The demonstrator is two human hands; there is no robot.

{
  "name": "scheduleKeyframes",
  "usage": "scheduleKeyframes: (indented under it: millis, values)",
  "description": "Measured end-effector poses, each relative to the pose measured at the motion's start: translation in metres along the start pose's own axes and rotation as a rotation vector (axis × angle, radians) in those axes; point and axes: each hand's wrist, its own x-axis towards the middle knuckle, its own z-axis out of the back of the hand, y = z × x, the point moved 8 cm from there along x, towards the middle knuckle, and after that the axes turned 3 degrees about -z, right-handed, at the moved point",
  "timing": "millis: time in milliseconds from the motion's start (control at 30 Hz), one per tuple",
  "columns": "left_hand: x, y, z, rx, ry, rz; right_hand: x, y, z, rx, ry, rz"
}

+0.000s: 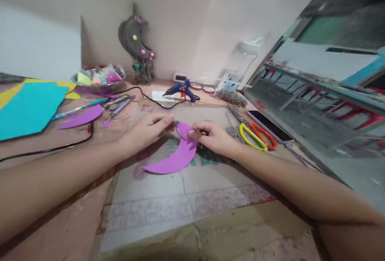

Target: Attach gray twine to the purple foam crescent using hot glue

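A purple foam crescent (pixel 177 157) lies on a clear plastic sheet (pixel 168 196) in the middle of the table. My left hand (pixel 147 129) rests at the crescent's upper tip, its fingers pinched on something thin and dark that I cannot make out. My right hand (pixel 212 135) is closed just right of that tip, pinching a thin dark strand or wire against the foam. Both forearms reach in from the bottom corners.
A blue glue gun (pixel 183 90) with a black cord stands behind. Yellow scissors (pixel 251 136), red scissors (pixel 264 134) and a phone (pixel 269 126) lie right. Teal foam sheet (pixel 28 108), a second purple crescent (pixel 81 117), pens (pixel 118 104) and a bowl (pixel 98 78) sit left.
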Motion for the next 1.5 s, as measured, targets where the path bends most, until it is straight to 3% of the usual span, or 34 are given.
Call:
scheduleKeyframes:
  millis: [500,667,800,1033,1500]
  values:
    - [0.003,-0.008,-0.001,0.149,0.024,-0.032,0.000,0.002,0.000,0.019,0.022,-0.007]
    - [0.002,-0.008,-0.003,0.229,0.059,-0.032,-0.002,0.008,0.011,0.002,-0.090,0.070]
    - [0.002,-0.004,-0.006,0.301,0.096,-0.012,-0.006,0.021,0.021,-0.210,-0.216,0.222]
    - [0.003,-0.007,-0.008,0.346,0.119,-0.048,-0.010,0.037,0.006,-0.641,-0.215,0.363]
    - [0.002,-0.007,-0.009,0.372,0.142,-0.047,-0.009,0.037,0.000,-0.816,-0.195,0.393]
